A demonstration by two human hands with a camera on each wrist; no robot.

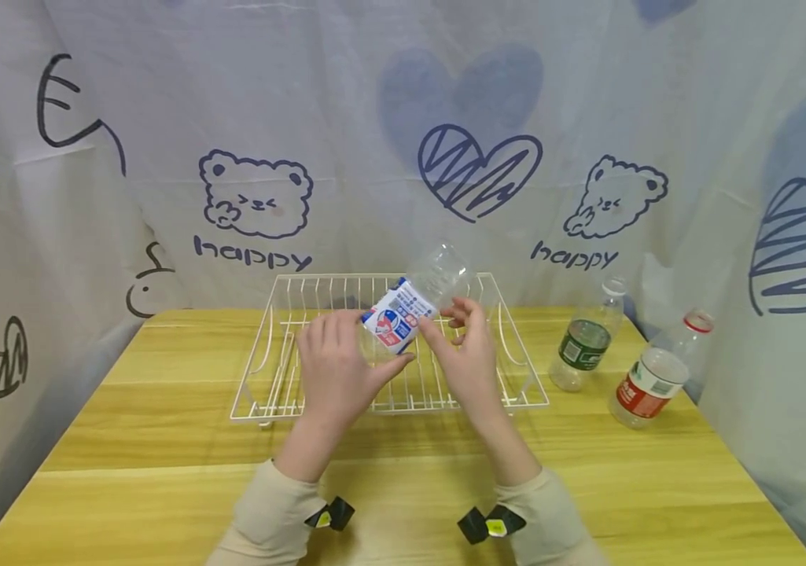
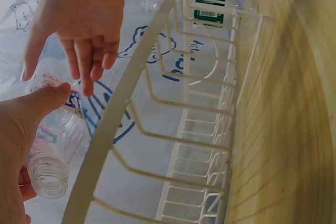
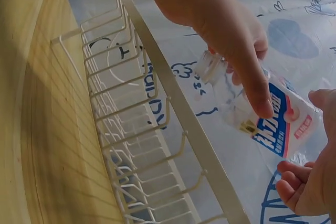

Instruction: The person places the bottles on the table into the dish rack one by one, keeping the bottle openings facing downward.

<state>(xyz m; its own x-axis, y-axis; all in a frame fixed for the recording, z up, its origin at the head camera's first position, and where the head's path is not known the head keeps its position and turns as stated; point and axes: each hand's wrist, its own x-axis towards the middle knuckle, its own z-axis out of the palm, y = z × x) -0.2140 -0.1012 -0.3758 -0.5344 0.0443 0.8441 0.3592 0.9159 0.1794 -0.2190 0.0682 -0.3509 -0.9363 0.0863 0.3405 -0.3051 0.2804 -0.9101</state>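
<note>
One uncapped clear plastic bottle (image 1: 417,295), over the white wire rack (image 3: 184,103), gripped by my left hand (image 1: 339,365), right hand (image 1: 472,365) loose beside it: light, squeezable, slippery, I judge, best held at its label (image 1: 399,317).

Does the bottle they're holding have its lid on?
Off: in the left wrist view, the held bottle shows a bare, threaded neck.

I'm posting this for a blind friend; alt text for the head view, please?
A left hand holds a clear labelled bottle tilted over a white wire rack, the right hand beside the bottle. On the wooden table at right stand a green-labelled bottle and a red-labelled bottle, before a patterned curtain.
</note>
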